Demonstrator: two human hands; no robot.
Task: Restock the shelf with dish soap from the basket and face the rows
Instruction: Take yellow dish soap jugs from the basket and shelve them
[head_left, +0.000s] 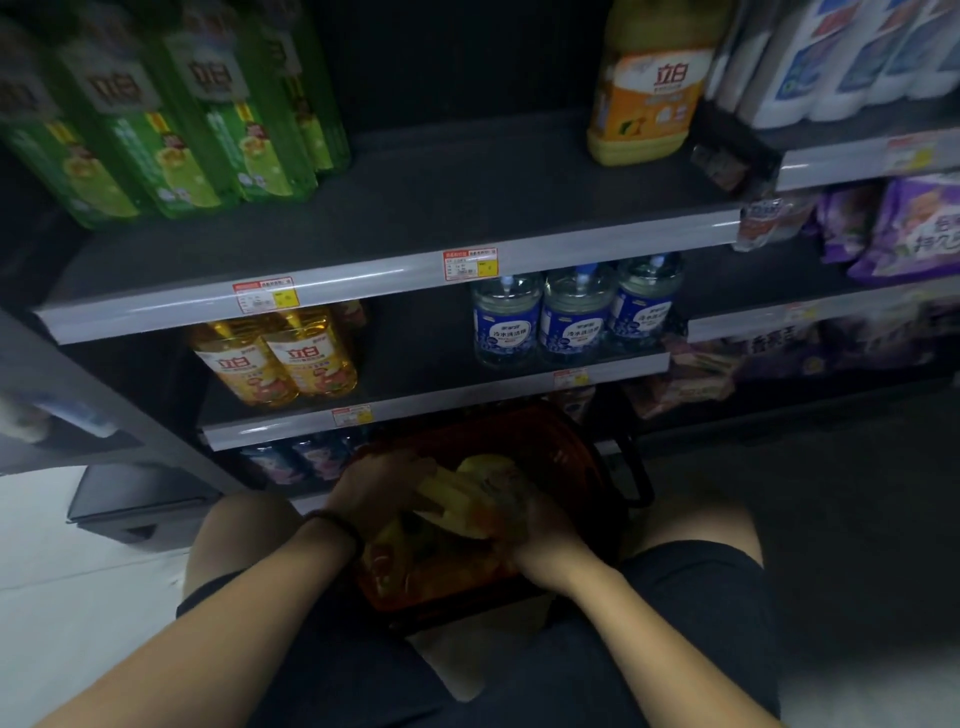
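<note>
While the person crouches with a knee on either side of the red basket (561, 441), both hands are down inside it, closed on one yellow dish soap bottle (462, 493). That bottle lies tilted across the top of the basket's load, between the two palms. The left hand (376, 488), a dark band on its wrist, curls over the bottle's far left end. The right hand (543, 540) wraps its near right side, fingers blurred but plainly round it. Beneath it, within the basket, more yellow and orange bottles (415, 566) lie heaped. Just beyond the basket's far rim stand clear blue-labelled bottles (571, 317), with amber bottles (275, 358) off to the basket's left. Higher above the basket runs the dark shelf (415, 208), with green bottles (171, 119) in a row up to the basket's left and one orange-labelled bottle (644, 88) standing alone up to its right.
</note>
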